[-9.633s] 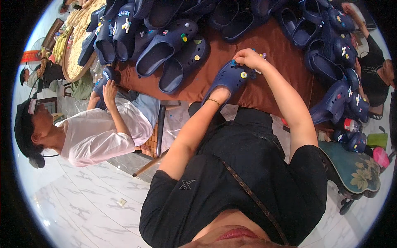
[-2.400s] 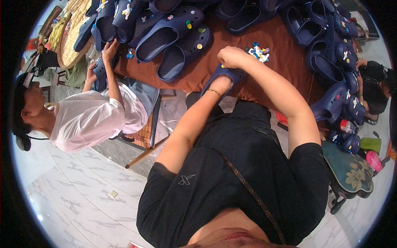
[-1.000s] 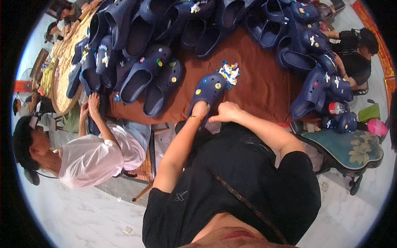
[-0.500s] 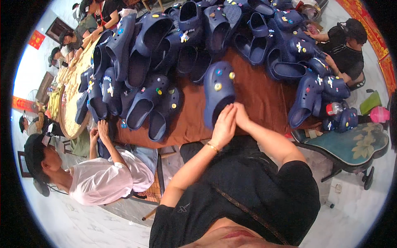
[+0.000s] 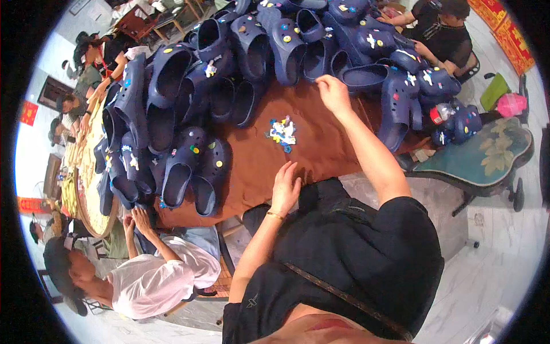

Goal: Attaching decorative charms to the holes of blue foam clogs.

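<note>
Navy foam clogs point(image 5: 366, 77) heaped at far end of brown worktop point(image 5: 252, 166), at right hand point(image 5: 333, 94); its fingers curled loosely, holding nothing. Left hand point(image 5: 285, 186) flat, fingers spread, near small charms point(image 5: 282, 133). Clogs probably light, soft, springy; best gripped by heel rim.

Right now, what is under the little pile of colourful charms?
The little pile of charms lies on the brown table. Whatever sits beneath the pile's middle is covered.
</note>
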### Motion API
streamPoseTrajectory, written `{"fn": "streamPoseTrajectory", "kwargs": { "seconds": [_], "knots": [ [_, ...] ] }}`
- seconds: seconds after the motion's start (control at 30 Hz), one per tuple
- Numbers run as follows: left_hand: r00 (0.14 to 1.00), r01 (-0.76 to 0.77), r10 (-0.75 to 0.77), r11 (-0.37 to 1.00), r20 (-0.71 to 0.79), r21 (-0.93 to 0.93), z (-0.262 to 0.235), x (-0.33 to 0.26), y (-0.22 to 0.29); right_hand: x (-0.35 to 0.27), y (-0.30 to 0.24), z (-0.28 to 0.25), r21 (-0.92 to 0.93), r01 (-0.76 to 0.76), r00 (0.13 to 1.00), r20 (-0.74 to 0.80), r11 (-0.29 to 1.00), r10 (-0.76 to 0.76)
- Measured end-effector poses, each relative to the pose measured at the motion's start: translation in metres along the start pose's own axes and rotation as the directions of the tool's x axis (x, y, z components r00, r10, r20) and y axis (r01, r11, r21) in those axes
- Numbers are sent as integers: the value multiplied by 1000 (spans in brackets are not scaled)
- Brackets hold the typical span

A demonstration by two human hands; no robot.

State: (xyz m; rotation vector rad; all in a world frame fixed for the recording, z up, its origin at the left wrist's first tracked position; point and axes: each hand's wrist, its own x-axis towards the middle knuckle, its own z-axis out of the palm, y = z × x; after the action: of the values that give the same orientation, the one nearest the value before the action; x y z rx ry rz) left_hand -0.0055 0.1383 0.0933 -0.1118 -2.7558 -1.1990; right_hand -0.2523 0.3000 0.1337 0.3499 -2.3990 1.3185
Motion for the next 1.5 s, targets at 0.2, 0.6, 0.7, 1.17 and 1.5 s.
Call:
{"fn": "streamPoseTrajectory", "kwargs": {
  "seconds": [0.2, 0.6, 0.7, 1.17, 1.5],
  "knots": [
    [992, 52, -46, 997, 120, -49, 15, -9, -29, -48, 28, -129, -621, -30, 941, -282, 784, -188],
    [986, 41, -19, 991, 166, -129, 9, -10, -8, -89, 83, -167, -556, -455, 890, -314, 696, 332],
    [987, 78, -42, 969, 156, -236, -4, -12, 3, -82, 52, -131, -376, -212, 969, -200, 902, 145],
    [862, 406, -437, 898, -255, -167, -22, -39, -56, -162, -72, 86, -76, 57, 461, 887, 995, 41],
    [910, 409, -407, 855, -77, 319, -12, -15, -83, -126, -11, 81, -234, 56, 835, 544, 971, 83]
  ]
}}
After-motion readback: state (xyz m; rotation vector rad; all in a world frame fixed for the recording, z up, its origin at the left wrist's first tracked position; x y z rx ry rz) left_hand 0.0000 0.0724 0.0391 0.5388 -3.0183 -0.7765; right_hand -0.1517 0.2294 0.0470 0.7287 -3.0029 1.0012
